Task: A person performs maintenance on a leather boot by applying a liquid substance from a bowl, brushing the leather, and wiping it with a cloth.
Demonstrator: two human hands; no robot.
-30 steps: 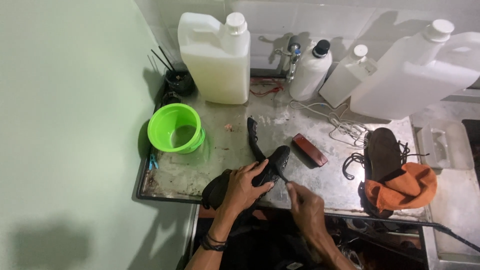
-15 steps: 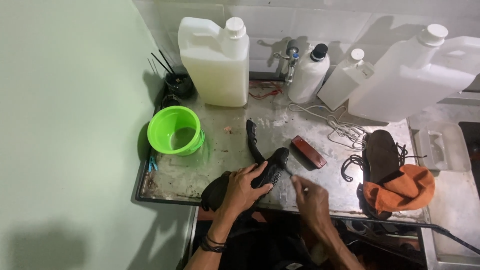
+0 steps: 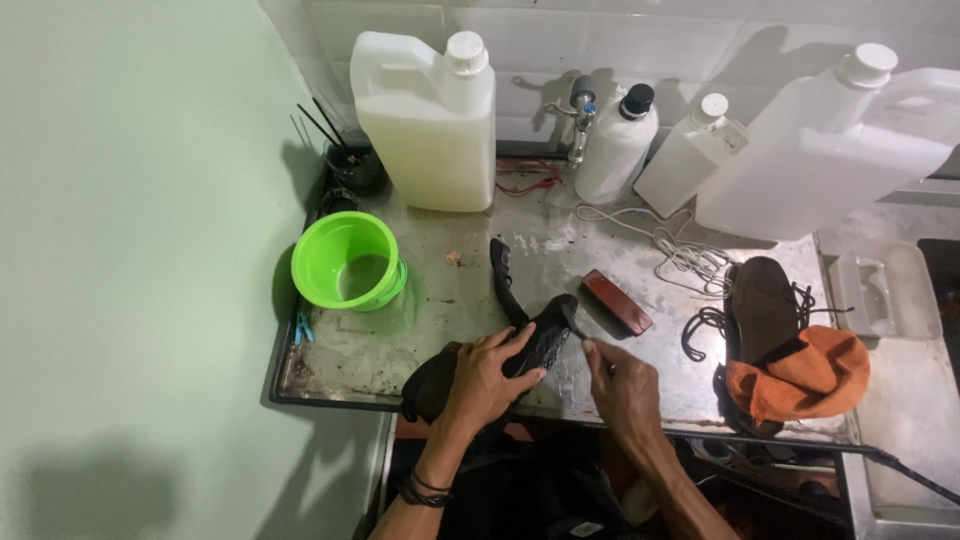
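Head view, places told from the black shoe.

Black shoe: the black shoe [image 3: 530, 345] lies tilted at the near edge of the steel counter [image 3: 470, 265], toe pointing away and to the right, heel end hanging over the counter's front lip.

Left hand: the left hand [image 3: 488, 375] is wrapped over the middle of the shoe, fingers curled across its upper, grasping it. A dark band sits on the wrist.

Right hand: the right hand [image 3: 622, 388] is just right of the shoe's toe, fingers pinched on a small thin tool whose tip meets the toe; what the tool is cannot be told.

Black insole: a black insole [image 3: 503, 280] lies on the counter just beyond the shoe, touching or nearly touching its toe end.

Brush: a reddish-brown brush [image 3: 617, 301] lies just right of the toe.

Green bucket: a green bucket [image 3: 349, 262] stands to the left of the shoe, some liquid in its bottom.

Large jug: a large white jug [image 3: 428, 122] stands well beyond the shoe at the tiled wall.

Bottles: a white bottle with a black cap [image 3: 617, 147], a smaller white bottle [image 3: 690, 155] and a big tilted white jug [image 3: 830, 150] stand beyond and to the right.

Brown shoe: a brown shoe [image 3: 762, 305] lies well to the right, an orange cloth [image 3: 805, 375] draped over its near end, dark laces [image 3: 700, 330] beside it.

White cord: a white cord [image 3: 675, 250] lies between the bottles and the brown shoe.
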